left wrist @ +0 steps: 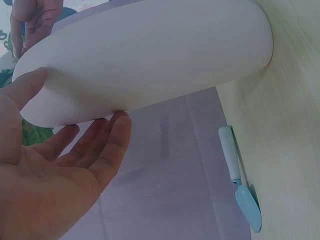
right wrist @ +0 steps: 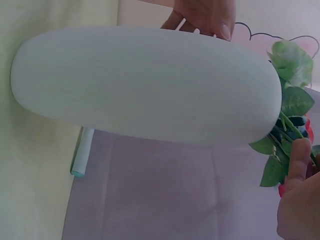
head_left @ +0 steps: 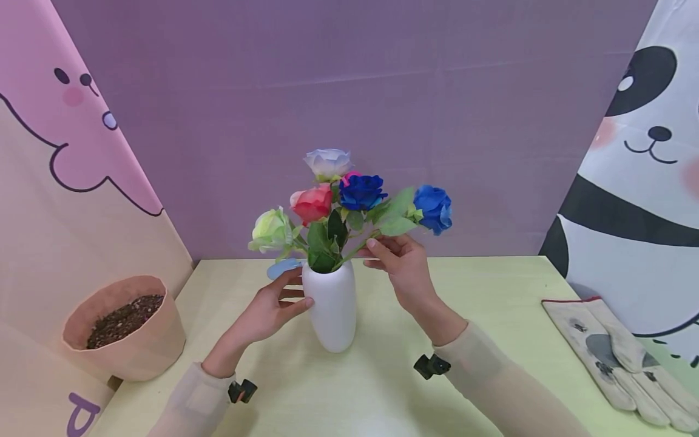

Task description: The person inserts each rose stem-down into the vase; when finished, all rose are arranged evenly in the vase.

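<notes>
A white vase point(head_left: 330, 312) stands on the pale table point(head_left: 491, 285) with several artificial roses in it: a lilac-white one point(head_left: 327, 162), a red one point(head_left: 312, 203), a dark blue one point(head_left: 360, 191) and a pale green one point(head_left: 271, 229). My left hand point(head_left: 297, 294) holds the vase's side, thumb in front and fingers behind; the left wrist view shows the fingers point(left wrist: 107, 132) lying against the vase point(left wrist: 150, 55). My right hand point(head_left: 374, 249) pinches the green stem of a blue rose point(head_left: 434, 208), which leans out to the right of the vase mouth. In the right wrist view a fingertip point(right wrist: 297, 165) sits among the leaves point(right wrist: 292, 100).
A terracotta pot of soil point(head_left: 122, 328) sits at the table's left edge. Grey-white work gloves point(head_left: 617, 358) lie at the right. A light blue trowel point(head_left: 284, 267) lies behind the vase against the purple backdrop, also seen as the trowel point(left wrist: 240, 185). Cartoon panels close both sides.
</notes>
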{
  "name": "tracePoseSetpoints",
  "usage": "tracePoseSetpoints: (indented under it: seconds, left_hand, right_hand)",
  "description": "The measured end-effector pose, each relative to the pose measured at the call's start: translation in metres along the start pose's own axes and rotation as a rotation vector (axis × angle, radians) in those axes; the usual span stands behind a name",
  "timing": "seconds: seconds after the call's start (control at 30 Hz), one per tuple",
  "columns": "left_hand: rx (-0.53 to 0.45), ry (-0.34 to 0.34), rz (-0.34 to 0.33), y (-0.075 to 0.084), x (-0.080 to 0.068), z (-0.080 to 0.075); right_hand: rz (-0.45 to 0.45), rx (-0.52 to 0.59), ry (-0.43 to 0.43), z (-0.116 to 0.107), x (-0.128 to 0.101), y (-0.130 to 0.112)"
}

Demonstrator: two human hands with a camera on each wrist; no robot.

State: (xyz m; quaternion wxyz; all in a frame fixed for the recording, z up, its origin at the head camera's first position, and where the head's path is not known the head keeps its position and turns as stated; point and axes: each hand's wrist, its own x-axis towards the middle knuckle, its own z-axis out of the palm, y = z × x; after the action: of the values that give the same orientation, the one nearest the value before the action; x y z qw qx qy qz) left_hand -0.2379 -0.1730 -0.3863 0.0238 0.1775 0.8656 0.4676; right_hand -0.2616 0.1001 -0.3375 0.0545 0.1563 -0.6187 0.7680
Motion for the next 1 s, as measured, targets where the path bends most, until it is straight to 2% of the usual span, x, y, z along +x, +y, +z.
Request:
tracePoseSetpoints:
  seconds: [0.57, 0.77, 1.0]
  left_hand:
    - [0.006, 0.005, -0.012, 0.000, 0.000, 0.001]
    - [0.012, 0.005, -0.013, 0.001, 0.000, 0.001]
    - [0.007, 0.002, -0.015, 0.002, 0.000, 0.001]
  right_hand:
    - [0.018, -0.077, 0.014, 0.015, 0.011, 0.017]
    - [0.031, -0.035, 0.021, 0.015, 0.011, 0.019]
    - [0.029, -0.063, 0.013, 0.015, 0.008, 0.019]
